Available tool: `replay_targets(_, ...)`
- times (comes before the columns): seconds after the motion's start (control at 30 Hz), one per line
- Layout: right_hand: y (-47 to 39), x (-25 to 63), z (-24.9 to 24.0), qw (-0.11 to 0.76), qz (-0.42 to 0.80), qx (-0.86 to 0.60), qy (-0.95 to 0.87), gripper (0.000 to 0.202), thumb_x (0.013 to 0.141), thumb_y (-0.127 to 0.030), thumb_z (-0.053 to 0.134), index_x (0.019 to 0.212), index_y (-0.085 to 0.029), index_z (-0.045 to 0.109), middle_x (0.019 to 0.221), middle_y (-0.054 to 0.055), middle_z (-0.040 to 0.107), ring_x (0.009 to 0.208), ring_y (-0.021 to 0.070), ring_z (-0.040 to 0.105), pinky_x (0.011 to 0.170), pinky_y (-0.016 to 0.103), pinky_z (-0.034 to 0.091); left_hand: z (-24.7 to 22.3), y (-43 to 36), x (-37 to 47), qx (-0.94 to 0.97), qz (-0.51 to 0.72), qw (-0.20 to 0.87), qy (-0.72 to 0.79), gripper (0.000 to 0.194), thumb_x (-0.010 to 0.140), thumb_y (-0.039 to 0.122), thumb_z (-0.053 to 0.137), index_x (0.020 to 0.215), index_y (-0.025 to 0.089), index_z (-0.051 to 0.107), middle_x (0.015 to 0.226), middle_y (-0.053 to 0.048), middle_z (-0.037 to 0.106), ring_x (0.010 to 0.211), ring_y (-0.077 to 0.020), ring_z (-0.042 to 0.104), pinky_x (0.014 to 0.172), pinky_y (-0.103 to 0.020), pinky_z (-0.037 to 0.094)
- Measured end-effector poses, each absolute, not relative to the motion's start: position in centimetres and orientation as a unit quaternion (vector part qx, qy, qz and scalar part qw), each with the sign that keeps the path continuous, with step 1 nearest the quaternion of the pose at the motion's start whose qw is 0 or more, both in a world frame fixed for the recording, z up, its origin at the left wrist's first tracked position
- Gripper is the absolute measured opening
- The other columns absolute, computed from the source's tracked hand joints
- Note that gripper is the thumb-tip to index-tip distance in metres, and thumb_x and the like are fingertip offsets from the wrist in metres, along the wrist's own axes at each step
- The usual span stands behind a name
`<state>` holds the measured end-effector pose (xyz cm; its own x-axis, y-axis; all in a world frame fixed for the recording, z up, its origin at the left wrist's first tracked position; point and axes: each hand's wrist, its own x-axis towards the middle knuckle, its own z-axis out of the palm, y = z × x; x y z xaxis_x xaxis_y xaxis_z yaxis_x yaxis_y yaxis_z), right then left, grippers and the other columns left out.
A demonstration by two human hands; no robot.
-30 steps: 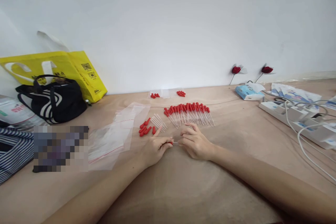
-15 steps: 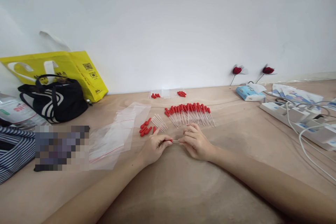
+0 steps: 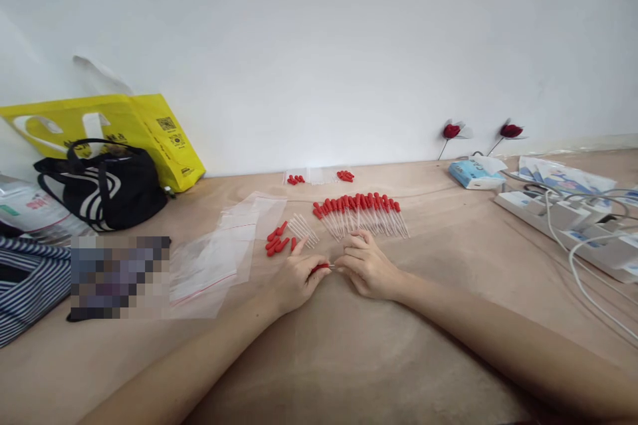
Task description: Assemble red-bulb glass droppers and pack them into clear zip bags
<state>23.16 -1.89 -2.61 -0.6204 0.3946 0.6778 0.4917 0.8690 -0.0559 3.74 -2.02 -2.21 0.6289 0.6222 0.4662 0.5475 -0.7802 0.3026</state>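
Left hand [image 3: 298, 277] pinching red dropper bulb [image 3: 320, 267]; right hand [image 3: 367, 265] clamped on clear tube [image 3: 332, 267], ends meeting. Droppers [image 3: 358, 202] in row, joined; loose bulbs [image 3: 282, 245], bare tubes [image 3: 305, 231] left unjoined.

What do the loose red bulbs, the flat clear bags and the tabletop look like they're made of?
Loose red bulbs: probably rubber, matte; smooth, evenly coloured surfaces suggest it.
Flat clear bags: seemingly thin plastic film, translucent; overlapping layers show through.
Tabletop: wood or wood-look laminate, fairly dull; faint grain-like bands.
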Motion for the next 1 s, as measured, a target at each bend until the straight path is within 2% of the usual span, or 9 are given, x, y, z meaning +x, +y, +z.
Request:
replay_targets(0.3,-1.4,22.7,-2.7,0.331,-0.032,-0.26,-0.907,0.019,0.082,-0.019,0.041,0.077,-0.016,0.059,0.07,0.004,0.058,0.079,0.0164,0.046,0.089,0.04,0.026,-2.3,-2.1,3.8,0.907,0.281,0.045,0.309,0.015,0.085,0.02,0.041,0.08,0.018,0.055,0.07,0.003,0.065,0.058,-0.0105,0.058,0.102,-0.047,0.023)
replay_targets(0.5,-1.5,23.8,-2.7,0.336,-0.033,-0.295,-0.894,0.019,0.084,-0.029,0.045,0.087,-0.02,0.061,0.076,0.002,0.061,0.083,0.0159,0.048,0.091,0.039,0.022,-2.1,-1.9,3.6,0.892,0.328,0.025,0.31,0.01,0.082,0.02,0.048,0.082,0.018,0.058,0.08,0.0,0.068,0.086,-0.0156,0.062,0.102,-0.044,0.021)
replay_targets(0.6,-1.5,24.6,-2.9,0.33,-0.052,-0.326,-0.884,0.021,0.083,-0.035,0.047,0.082,-0.022,0.063,0.074,0.002,0.06,0.081,0.0162,0.047,0.088,0.039,0.022,-2.0,-1.6,3.3,0.886,0.335,0.02,0.32,0.009,0.082,0.022,0.05,0.081,0.019,0.059,0.08,0.0,0.068,0.087,-0.0158,0.062,0.101,-0.043,0.022)
replay_targets(0.77,-1.6,24.9,-2.9,0.285,-0.054,-0.355,-0.889,0.018,0.082,-0.032,0.049,0.075,-0.021,0.062,0.069,0.001,0.06,0.077,0.0151,0.045,0.082,0.036,0.021,-1.9,-1.3,2.9,0.885,0.317,-0.022,0.34,0.012,0.081,0.029,0.052,0.078,0.024,0.063,0.088,0.001,0.067,0.094,-0.0173,0.057,0.101,-0.043,0.021)
replay_targets(0.9,-1.7,24.3,-2.5,0.26,-0.051,-0.39,-0.882,0.019,0.08,-0.029,0.049,0.069,-0.018,0.06,0.069,0.002,0.061,0.074,0.0148,0.045,0.077,0.035,0.02,-1.9,-0.9,2.1,0.86,0.289,-0.081,0.413,0.023,0.08,0.035,0.05,0.1,0.026,0.059,0.112,-0.004,0.059,0.11,-0.0225,0.046,0.099,-0.045,0.021)
replay_targets(1.0,-1.3,23.4,-2.2,0.261,-0.034,-0.453,-0.852,0.021,0.08,-0.029,0.048,0.068,-0.018,0.06,0.069,0.002,0.063,0.073,0.0147,0.046,0.073,0.034,0.019,-1.7,-0.6,1.0,0.824,0.274,-0.106,0.485,0.028,0.081,0.036,0.047,0.104,0.024,0.056,0.113,-0.006,0.057,0.111,-0.0242,0.044,0.098,-0.049,0.019)
